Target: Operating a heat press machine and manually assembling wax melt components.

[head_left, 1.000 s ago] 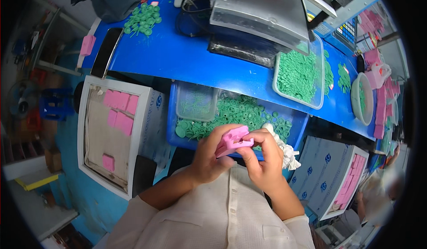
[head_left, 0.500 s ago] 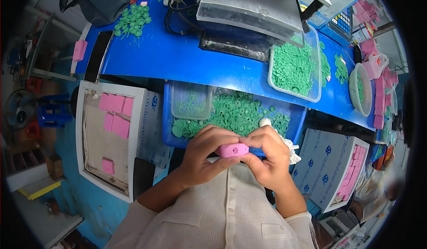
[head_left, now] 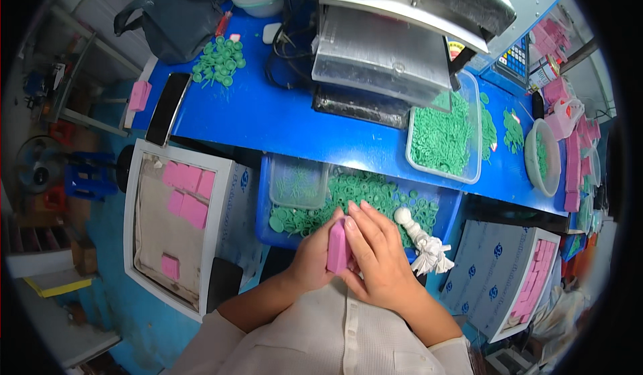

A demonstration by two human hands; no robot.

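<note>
A pink rubber mould [head_left: 338, 247], block-shaped, stands on edge between my two hands, close in front of my shirt. My left hand [head_left: 311, 258] is closed around its left side, the palm mostly hidden. From the right, my right hand [head_left: 380, 258] presses on the mould with long, nearly straight fingers laid together along it. Just beyond my fingers sits a blue tub [head_left: 264, 224] holding many small green ring-like wax pieces [head_left: 355, 187] and a clear plastic box [head_left: 297, 187]. A white tied cloth pouch [head_left: 429, 251] lies across the tub's right edge.
On the blue table [head_left: 268, 117] stand a metal machine [head_left: 382, 53], a clear box of green pieces [head_left: 439, 137] and a phone [head_left: 167, 109]. White-framed stands with pink moulds flank me, left [head_left: 161, 234] and right [head_left: 512, 281]. A white bowl [head_left: 541, 158] sits far right.
The mould has turned from lying crosswise, its hole toward me, to standing lengthwise. My right fingers have straightened along it. The view has shifted, and the cloth pouch now shows more fully.
</note>
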